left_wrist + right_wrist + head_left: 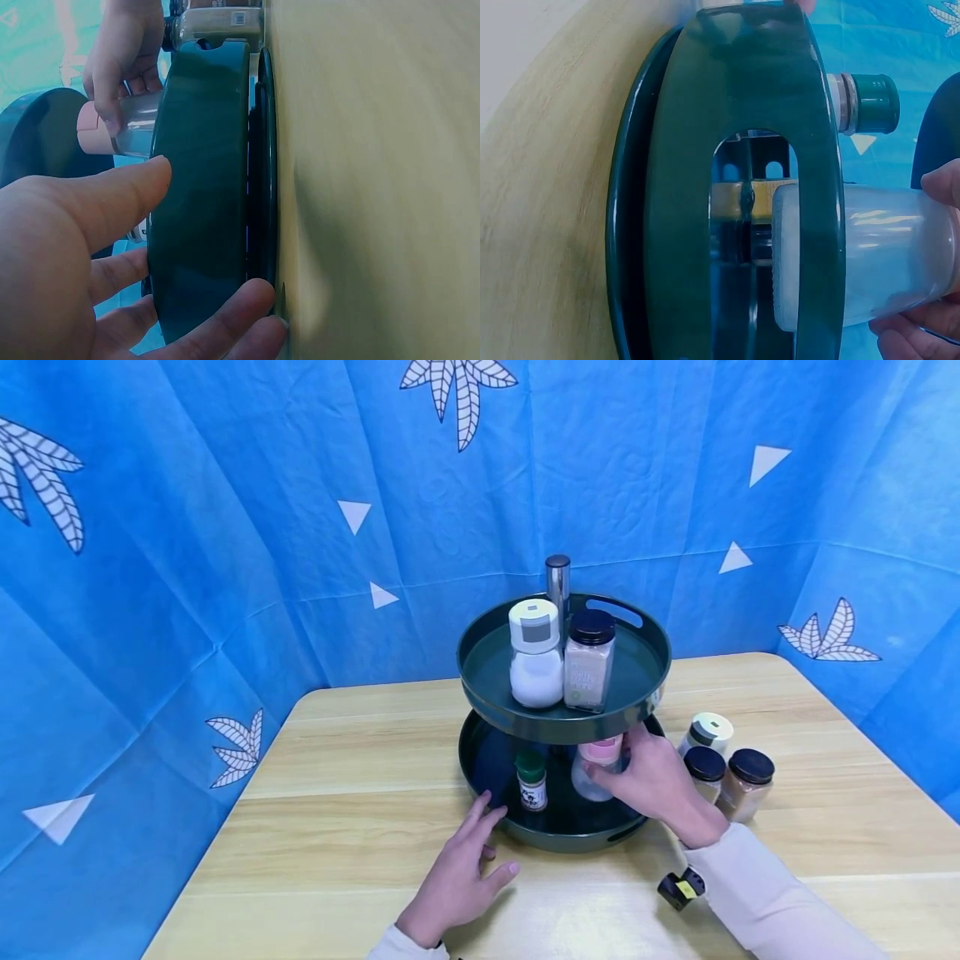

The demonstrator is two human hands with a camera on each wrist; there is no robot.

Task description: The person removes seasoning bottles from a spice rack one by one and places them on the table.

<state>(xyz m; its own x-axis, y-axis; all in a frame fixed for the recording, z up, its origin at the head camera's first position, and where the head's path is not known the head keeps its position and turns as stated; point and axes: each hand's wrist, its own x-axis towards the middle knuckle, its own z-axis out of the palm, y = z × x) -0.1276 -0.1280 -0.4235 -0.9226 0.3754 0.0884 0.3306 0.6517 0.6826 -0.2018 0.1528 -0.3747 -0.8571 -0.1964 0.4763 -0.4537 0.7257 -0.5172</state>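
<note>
A dark green two-tier round tray stand (555, 842) stands on the wooden table. My right hand (656, 777) reaches over the lower tier and grips a clear seasoning jar with a pink lid (600, 749) by its upper part. In the right wrist view that jar (892, 255) shows whitish contents, its base seen through the rim's handle slot. A small green-capped spice bottle (532, 785) stands to its left. My left hand (461, 877), fingers spread, is at the lower tier's front left rim; in the left wrist view the left hand (82, 255) holds nothing.
On the upper tier stand a white-lidded jar of white powder (536, 656) and a black-lidded jar (589, 664), beside a metal post (558, 581). Right of the stand are a white-lidded jar (707, 732) and two black-lidded jars (742, 789). A blue patterned cloth (300, 485) hangs behind.
</note>
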